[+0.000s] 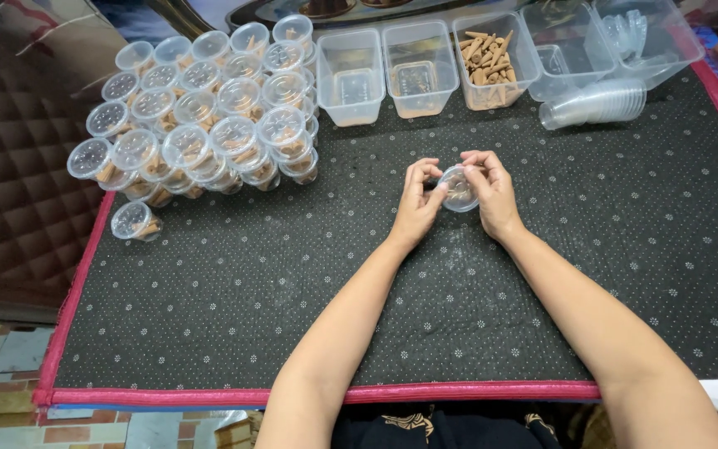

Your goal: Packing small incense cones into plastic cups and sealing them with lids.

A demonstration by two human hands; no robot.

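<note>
1. Two hands on one small clear cup, held just above the middle of the dark dotted mat on the worktop. Left hand and right hand both pinch its rim from opposite sides, thumbs on the lid.
2. Looks like lid-seating. To do it well: keep the cup level, press evenly round the rim rather than at one spot, and support the base so the thin plastic doesn't buckle.
3. Counts: roughly thirty lidded cups in the stacked cluster at far left, exact number unclear since lower layers are hidden. One lone lidded cup lies on its side, just in front of the cluster.
4. Five rectangular clear tubs along the far edge; the middle one holds brown cones, too jumbled to count.
5. One sleeve of nested empty cups lies sideways near the right tubs.
</note>
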